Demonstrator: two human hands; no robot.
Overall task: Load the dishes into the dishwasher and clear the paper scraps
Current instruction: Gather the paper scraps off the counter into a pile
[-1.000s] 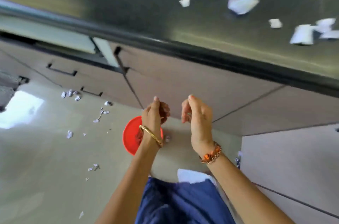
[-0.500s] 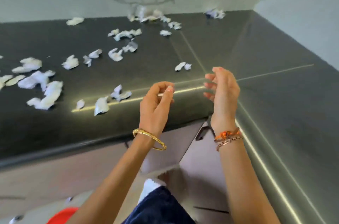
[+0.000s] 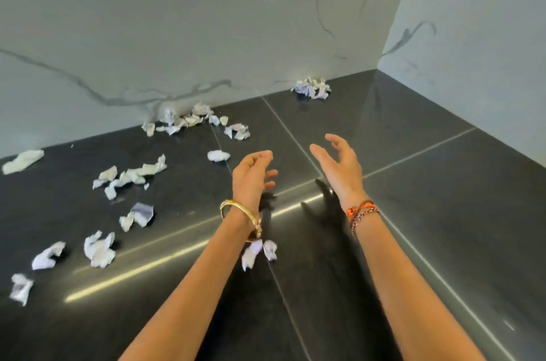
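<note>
Several crumpled white paper scraps lie scattered over the dark countertop, mostly on its left half. One scrap lies just under my left wrist, another just beyond my left hand. A pile of scraps sits against the back wall, and a small heap lies near the far corner. My left hand hovers above the counter with loosely curled fingers, holding nothing. My right hand hovers beside it, fingers relaxed and spread, palm facing left. No dishes or dishwasher are in view.
Marble-patterned walls rise behind the counter and on the right, meeting in a corner. The right half of the dark counter carries no scraps. Shadows of both hands fall on the counter below them.
The view has swung up from the floor and red bin to the countertop. Both hands have risen over the counter and moved forward, their fingers loosening.
</note>
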